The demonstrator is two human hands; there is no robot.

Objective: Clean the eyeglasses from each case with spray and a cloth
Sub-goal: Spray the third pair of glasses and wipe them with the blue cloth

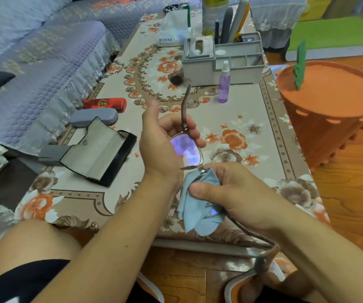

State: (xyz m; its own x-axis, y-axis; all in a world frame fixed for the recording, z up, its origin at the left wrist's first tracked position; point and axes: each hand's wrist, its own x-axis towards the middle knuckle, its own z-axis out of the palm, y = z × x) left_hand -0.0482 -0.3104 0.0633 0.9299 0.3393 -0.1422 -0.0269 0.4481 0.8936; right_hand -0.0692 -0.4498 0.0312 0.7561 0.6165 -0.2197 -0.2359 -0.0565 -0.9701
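Note:
I hold brown-framed eyeglasses [187, 149] over the flowered table [263, 127]. My left hand [160, 145] grips the frame at one lens, its temple arm pointing away from me. My right hand [226, 193] pinches a light blue cloth [198, 215] around the other lens, which is mostly hidden; the second temple arm trails back toward me. A purple spray bottle [223, 84] stands upright beyond my hands. To the left lie an open black case [97, 154], a shut grey case [94, 117] and a shut red case [104, 104].
A grey desk organiser [224, 60] with pens and a tissue pack [174, 29] stand at the table's far end. An orange carrot-shaped bin [329, 110] sits right of the table. A blue-covered sofa [34, 62] runs along the left. My knees are below.

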